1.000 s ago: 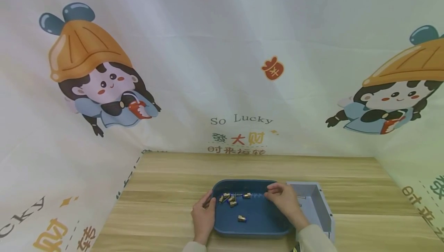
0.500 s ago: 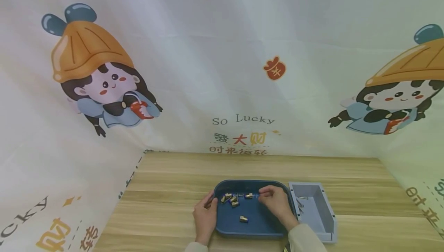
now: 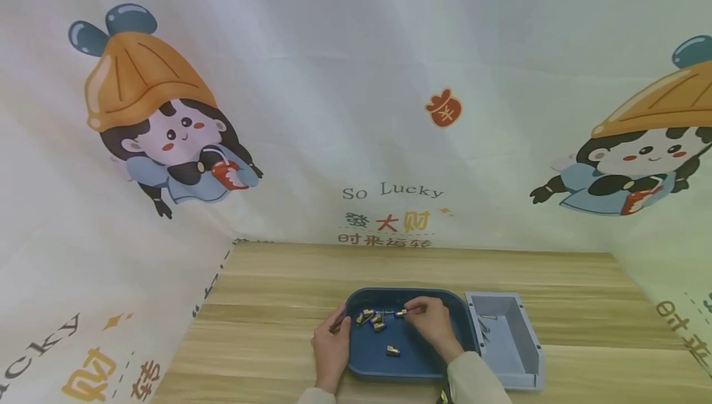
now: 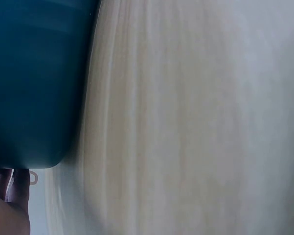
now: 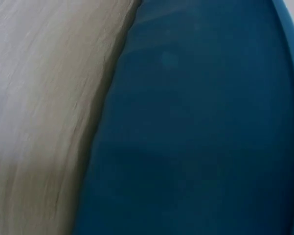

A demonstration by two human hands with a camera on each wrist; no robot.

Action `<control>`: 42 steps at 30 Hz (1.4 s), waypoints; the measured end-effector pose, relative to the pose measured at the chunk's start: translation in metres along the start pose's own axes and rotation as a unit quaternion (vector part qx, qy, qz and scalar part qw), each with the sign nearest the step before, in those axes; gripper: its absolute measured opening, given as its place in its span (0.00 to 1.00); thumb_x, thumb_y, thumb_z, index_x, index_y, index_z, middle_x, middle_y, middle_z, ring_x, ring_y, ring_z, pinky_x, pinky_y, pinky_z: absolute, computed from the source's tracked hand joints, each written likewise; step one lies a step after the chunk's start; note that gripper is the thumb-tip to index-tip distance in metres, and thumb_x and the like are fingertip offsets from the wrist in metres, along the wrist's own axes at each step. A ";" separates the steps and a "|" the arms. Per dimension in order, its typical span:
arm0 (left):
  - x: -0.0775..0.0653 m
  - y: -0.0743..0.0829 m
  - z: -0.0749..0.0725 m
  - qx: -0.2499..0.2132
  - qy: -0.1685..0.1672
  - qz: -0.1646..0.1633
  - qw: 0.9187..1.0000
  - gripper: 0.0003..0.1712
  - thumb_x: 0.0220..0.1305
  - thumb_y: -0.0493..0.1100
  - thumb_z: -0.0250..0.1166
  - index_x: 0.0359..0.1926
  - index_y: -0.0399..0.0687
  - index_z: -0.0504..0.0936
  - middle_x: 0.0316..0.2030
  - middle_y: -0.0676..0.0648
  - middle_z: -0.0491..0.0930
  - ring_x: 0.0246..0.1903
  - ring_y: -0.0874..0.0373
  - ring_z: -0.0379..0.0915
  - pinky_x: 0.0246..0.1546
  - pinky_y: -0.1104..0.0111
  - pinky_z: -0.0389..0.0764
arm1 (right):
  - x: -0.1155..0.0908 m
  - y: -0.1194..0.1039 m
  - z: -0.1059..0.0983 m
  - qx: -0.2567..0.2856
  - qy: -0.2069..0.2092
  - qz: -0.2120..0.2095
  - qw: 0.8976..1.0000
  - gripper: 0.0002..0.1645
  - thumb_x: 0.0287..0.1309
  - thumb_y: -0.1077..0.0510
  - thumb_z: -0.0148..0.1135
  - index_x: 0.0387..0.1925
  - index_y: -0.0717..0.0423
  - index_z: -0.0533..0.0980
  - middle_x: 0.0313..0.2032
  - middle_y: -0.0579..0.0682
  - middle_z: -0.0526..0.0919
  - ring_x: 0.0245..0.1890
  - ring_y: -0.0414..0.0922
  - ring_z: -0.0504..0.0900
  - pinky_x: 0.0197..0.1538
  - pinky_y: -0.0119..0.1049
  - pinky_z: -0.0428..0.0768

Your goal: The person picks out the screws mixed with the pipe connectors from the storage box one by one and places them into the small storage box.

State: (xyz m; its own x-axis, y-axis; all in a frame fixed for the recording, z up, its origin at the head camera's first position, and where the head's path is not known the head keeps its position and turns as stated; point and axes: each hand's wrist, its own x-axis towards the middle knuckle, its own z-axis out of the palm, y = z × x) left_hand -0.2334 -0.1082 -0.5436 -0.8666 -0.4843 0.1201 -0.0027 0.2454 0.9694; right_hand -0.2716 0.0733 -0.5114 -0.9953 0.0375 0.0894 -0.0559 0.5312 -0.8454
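In the head view a dark blue tray (image 3: 419,364) lies on the table. My left hand (image 3: 330,348) holds its left side, thumb at the rim and fingers outside; the left wrist view shows fingers (image 4: 19,191) against the tray's outer wall (image 4: 34,83). My right hand (image 3: 434,327) reaches into the tray, thumb and forefinger pinching the right end of a brass push-in fitting (image 3: 400,314) with a blue collar. Several similar fittings (image 3: 377,319) cluster at the left, and another fitting (image 3: 393,351) lies nearer the front. No fingers show in the right wrist view.
Right of the tray stands a grey bin (image 3: 514,354) with several thin metal pieces (image 3: 484,328), likely screws or pins. Both sit on a wood-grain table (image 3: 267,305). A printed cloth (image 3: 300,144) rises behind and on both sides.
My right hand has moved left from the tray's right side to the brass fitting, its thumb and forefinger now at that fitting. The left hand stays on the tray's left side.
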 end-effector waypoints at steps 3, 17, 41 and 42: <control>0.001 0.000 -0.001 -0.001 0.001 0.000 1.000 0.16 0.59 0.32 0.63 0.49 0.39 0.82 0.48 0.38 0.83 0.43 0.47 0.82 0.42 0.64 0.85 | 0.002 -0.003 0.006 -0.005 0.002 -0.005 1.000 0.07 0.40 0.69 0.68 0.27 0.63 0.83 0.24 0.53 0.86 0.24 0.41 0.82 0.29 0.33 0.81; -0.002 0.001 -0.002 0.003 0.001 -0.007 1.000 0.15 0.59 0.33 0.64 0.49 0.41 0.83 0.45 0.39 0.84 0.41 0.49 0.83 0.40 0.63 0.85 | 0.003 -0.006 0.024 0.004 -0.027 0.010 1.000 0.07 0.42 0.71 0.65 0.28 0.66 0.83 0.24 0.55 0.86 0.23 0.41 0.82 0.27 0.33 0.80; 0.000 0.000 -0.002 -0.002 -0.002 -0.011 1.000 0.16 0.60 0.33 0.63 0.49 0.40 0.83 0.47 0.39 0.83 0.42 0.49 0.82 0.40 0.67 0.85 | 0.006 -0.012 0.044 -0.076 -0.016 -0.018 0.997 0.03 0.41 0.69 0.63 0.21 0.64 0.82 0.20 0.55 0.85 0.19 0.42 0.79 0.22 0.33 0.78; 0.000 -0.001 -0.002 -0.002 -0.002 -0.011 1.000 0.16 0.59 0.34 0.63 0.49 0.40 0.83 0.47 0.39 0.83 0.42 0.49 0.82 0.40 0.67 0.85 | 0.006 -0.012 0.045 -0.080 -0.015 -0.014 0.997 0.03 0.41 0.69 0.63 0.20 0.63 0.82 0.19 0.54 0.84 0.18 0.42 0.79 0.21 0.33 0.78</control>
State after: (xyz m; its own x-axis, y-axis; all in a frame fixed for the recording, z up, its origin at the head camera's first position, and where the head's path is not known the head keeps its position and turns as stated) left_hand -0.2327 -0.1098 -0.5438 -0.8685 -0.4860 0.0977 -0.0202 0.2316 0.9726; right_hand -0.2802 0.0294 -0.5248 -0.9955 -0.0035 0.0947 -0.0734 0.6604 -0.7473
